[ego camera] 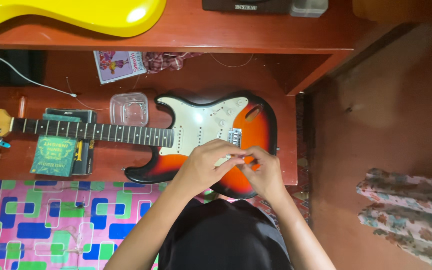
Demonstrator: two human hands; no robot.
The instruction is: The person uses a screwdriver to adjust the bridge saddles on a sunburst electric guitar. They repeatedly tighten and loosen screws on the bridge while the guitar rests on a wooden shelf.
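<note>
Left hand (207,165) and right hand (263,172) are met fingertip to fingertip over the guitar (216,132) body, just below its bridge. Fingers are pinched nearly shut; what is gripped cannot be told, too small. Guitar is laid flat on the red floor (116,160). Books (56,152) are tucked under the neck. Clear plastic box (129,109) is placed just beyond the neck.
</note>
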